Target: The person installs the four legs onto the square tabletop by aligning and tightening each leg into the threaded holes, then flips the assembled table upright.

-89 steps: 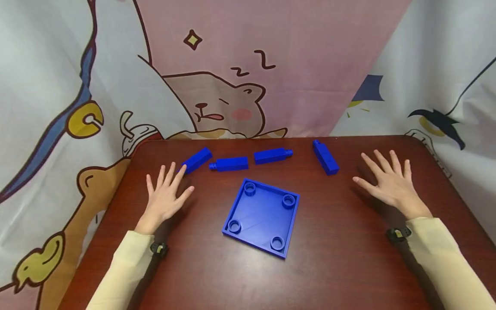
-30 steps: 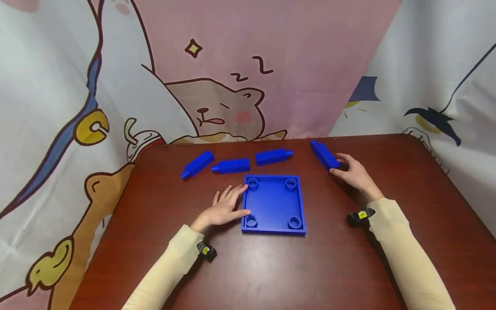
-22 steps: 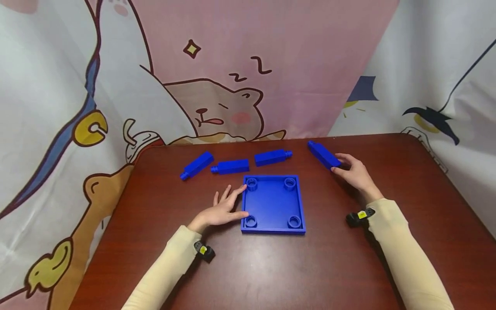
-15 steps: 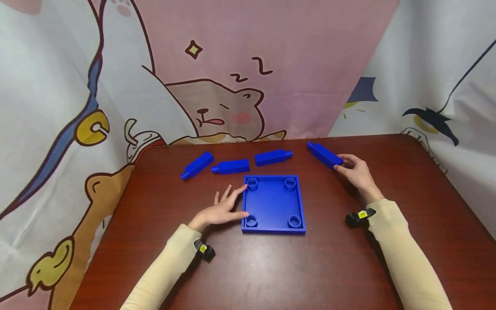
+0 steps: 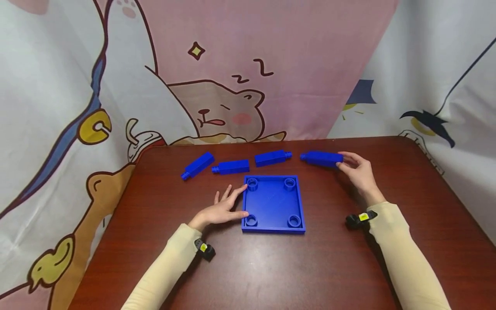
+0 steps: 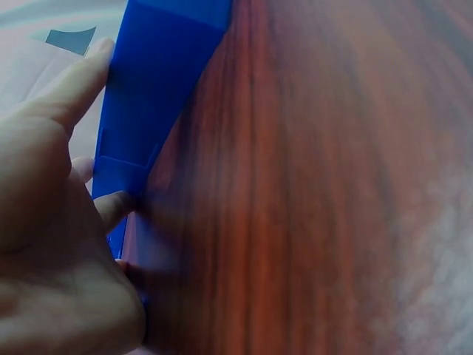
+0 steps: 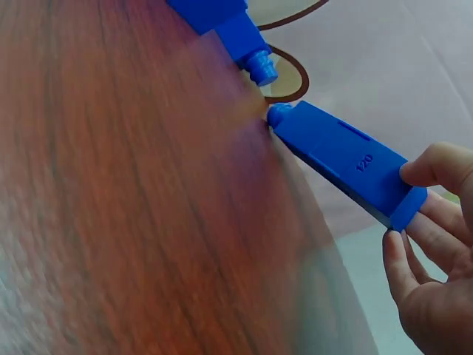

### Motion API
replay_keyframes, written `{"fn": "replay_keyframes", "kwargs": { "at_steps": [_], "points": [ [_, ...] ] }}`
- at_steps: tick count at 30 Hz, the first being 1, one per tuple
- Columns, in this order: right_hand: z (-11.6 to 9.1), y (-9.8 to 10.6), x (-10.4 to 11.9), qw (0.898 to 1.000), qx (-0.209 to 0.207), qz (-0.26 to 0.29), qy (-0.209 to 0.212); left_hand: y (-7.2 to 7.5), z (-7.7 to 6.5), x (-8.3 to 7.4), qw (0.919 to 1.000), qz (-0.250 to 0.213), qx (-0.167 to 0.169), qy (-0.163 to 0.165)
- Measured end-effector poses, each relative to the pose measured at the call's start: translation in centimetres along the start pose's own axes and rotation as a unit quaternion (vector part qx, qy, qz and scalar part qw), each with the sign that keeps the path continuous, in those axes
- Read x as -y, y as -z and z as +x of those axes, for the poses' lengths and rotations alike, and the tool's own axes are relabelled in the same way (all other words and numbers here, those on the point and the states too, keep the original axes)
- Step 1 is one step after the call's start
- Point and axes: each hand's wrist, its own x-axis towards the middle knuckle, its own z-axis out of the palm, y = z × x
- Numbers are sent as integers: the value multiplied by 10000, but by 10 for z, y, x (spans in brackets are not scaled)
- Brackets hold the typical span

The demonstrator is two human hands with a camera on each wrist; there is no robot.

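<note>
While the left hand (image 5: pixel 218 212), fingers spread, touches the blue tray (image 5: pixel 273 230), the right hand (image 5: pixel 359 173) pinches a blue block (image 5: pixel 322 159).
Tray on desk (image 5: pixel 271 271), between hands; block gripped at its plain end.

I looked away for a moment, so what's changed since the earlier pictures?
The left hand has come in to touch the left edge of the blue tray, which has turned to sit square in the head view. The right hand has reached in and now pinches the square end of the rightmost blue piece, whose knobbed end has swung to point left. The other three blue pieces lie as before.
</note>
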Motion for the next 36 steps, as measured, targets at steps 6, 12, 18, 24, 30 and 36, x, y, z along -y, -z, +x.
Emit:
{"fn": "replay_keyframes", "kwargs": {
  "at_steps": [6,12,18,24,30,36],
  "points": [
    [-5,-2,12,9999,113,-89,80,0,1,2,10000,-42,55,70],
    [-12,-2,21,9995,167,-97,243,-1,2,3,10000,-40,44,63],
    [-18,0,30,9975,506,-85,479,-1,1,2,10000,-7,21,96],
    [-26,-1,42,9956,770,14,530,0,1,1,10000,-2,-21,26],
    [-35,-3,58,9932,1089,80,407,1,1,0,10000,-3,-6,25],
    [-36,-8,63,9880,1447,-54,529,0,1,1,10000,43,-26,55]
  ]
}}
